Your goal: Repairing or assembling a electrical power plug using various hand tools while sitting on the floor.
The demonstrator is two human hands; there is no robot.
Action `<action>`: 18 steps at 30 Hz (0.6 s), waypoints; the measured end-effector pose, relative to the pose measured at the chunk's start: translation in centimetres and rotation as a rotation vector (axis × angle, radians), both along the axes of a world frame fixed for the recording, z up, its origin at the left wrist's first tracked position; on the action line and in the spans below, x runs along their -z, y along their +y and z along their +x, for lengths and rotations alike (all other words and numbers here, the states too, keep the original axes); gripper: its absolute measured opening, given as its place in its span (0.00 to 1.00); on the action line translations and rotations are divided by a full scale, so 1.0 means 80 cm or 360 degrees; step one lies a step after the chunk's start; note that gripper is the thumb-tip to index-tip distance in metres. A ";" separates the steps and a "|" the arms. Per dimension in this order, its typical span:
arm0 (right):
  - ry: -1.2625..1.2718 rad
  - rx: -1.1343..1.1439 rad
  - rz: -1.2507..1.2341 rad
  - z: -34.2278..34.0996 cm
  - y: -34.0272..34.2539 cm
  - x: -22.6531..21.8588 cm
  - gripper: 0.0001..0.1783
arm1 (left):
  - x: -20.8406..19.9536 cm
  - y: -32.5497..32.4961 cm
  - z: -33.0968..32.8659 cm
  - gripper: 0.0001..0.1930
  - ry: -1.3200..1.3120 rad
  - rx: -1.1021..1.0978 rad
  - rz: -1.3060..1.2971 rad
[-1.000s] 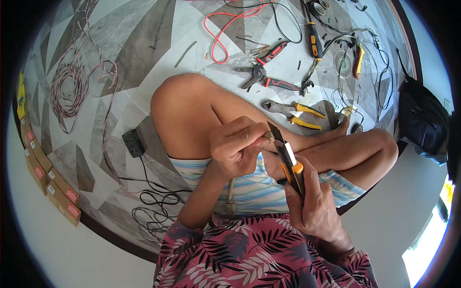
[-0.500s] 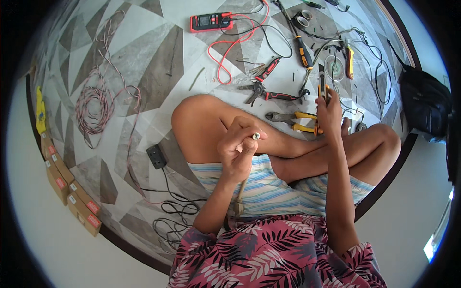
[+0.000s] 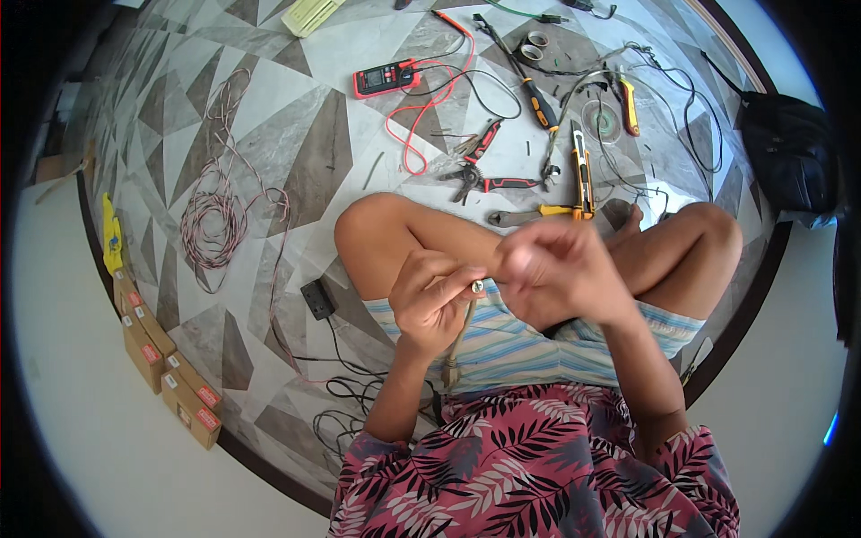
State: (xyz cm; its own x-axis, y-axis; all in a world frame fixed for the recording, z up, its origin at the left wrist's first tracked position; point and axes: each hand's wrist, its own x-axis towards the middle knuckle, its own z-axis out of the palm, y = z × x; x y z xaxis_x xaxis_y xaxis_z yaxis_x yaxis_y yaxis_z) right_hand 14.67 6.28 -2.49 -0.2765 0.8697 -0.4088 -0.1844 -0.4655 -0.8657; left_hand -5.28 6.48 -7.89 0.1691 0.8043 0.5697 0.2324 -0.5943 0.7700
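Between the thumb and fingers of my left hand (image 3: 429, 300) is the cut end of a beige cable (image 3: 464, 330), its round cross-section facing up. The rest of that cable hangs down across my striped shorts. My right hand (image 3: 565, 273) is beside the cable end, above my crossed legs. Motion smears its fingers, so their grip is unclear. Past the right hand lies a utility knife (image 3: 582, 170) with a yellow and black body, close to yellow-handled pliers (image 3: 516, 217). Red and black wire strippers (image 3: 480, 175) rest on the floor just left of these.
A red multimeter (image 3: 386, 79) with leads lies ahead, near a screwdriver (image 3: 541, 106) and tape rolls (image 3: 534, 47). Coiled twisted wire (image 3: 213, 215) and a black socket block (image 3: 317, 299) are at left. Small boxes (image 3: 190, 394) line the left wall; a black backpack (image 3: 794, 170) stands right.
My right hand has let go of the utility knife, which now lies on the floor, and has come back toward my left hand. The left hand still holds the cable end.
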 end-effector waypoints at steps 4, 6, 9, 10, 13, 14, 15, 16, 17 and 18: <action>-0.0077 0.0028 0.0155 -0.017 -0.022 -0.024 0.10 | -0.024 -0.010 0.006 0.15 0.0209 -0.0021 0.0119; -0.0126 -0.0139 0.0052 -0.007 -0.022 -0.035 0.10 | -0.031 -0.016 0.007 0.15 0.0372 -0.0043 0.0244; -0.0219 -0.0167 0.0123 -0.003 -0.034 -0.027 0.10 | -0.025 -0.029 0.014 0.16 0.0424 -0.0125 0.0311; -0.0215 -0.0164 0.0126 -0.003 -0.038 -0.026 0.10 | -0.022 -0.033 0.017 0.16 0.0428 -0.0123 0.0314; -0.0272 -0.0078 0.0169 -0.005 -0.050 -0.023 0.10 | -0.017 -0.042 0.027 0.17 0.0376 -0.0216 0.0331; -0.0228 -0.0023 0.0179 -0.005 -0.054 -0.018 0.10 | -0.016 -0.045 0.031 0.18 0.0344 -0.0242 0.0308; -0.0183 0.0034 0.0190 -0.005 -0.057 -0.013 0.10 | -0.014 -0.047 0.033 0.20 0.0313 -0.0266 0.0286; -0.0182 0.0042 0.0191 -0.005 -0.059 -0.011 0.10 | -0.013 -0.049 0.035 0.20 0.0314 -0.0258 0.0289; -0.0203 0.0062 0.0216 -0.004 -0.061 -0.009 0.10 | -0.012 -0.052 0.037 0.19 0.0319 -0.0267 0.0276; -0.0224 0.0081 0.0243 -0.004 -0.062 -0.006 0.09 | -0.009 -0.053 0.039 0.19 0.0324 -0.0277 0.0266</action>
State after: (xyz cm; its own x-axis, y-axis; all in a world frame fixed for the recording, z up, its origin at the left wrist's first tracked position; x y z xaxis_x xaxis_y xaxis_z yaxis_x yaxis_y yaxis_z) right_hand 14.36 1.35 -1.97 -0.1800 0.9360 -0.3024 -0.0764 -0.3198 -0.9444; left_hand -2.19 2.26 -7.15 0.1613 0.7291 0.6651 0.4809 -0.6466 0.5921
